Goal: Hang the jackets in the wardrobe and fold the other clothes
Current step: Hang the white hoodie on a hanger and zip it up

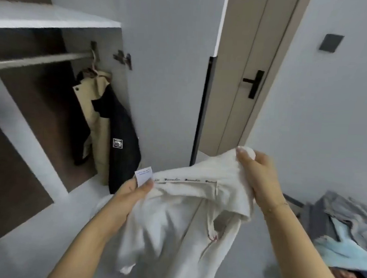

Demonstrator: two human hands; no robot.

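Plainly, both hands are holding up a white garment (pixel 186 206), with printed neck tape running along its collar, in front of the open wardrobe (pixel 56 21). The left hand (pixel 131 193) is pinching the collar end beside a small white care label (pixel 144 176), thumb on top; the right hand (pixel 256 176) is gripping a bunch of the cloth at two o'clock from the left, fingers curled round it. Between them the collar is stretching fairly taut while the body is drooping in loose folds toward six o'clock, which suggests a soft, light, limp fabric that will be sagging wherever it is unsupported. Holding it at the two shoulder seams, not at one bunched point, would likely be spreading it flattest. At ten o'clock a beige and black jacket (pixel 107 133) is hanging from the rail (pixel 38 60) on a hanger. At four o'clock a heap of grey and light blue clothes (pixel 345 232) is lying, well apart from the wardrobe.
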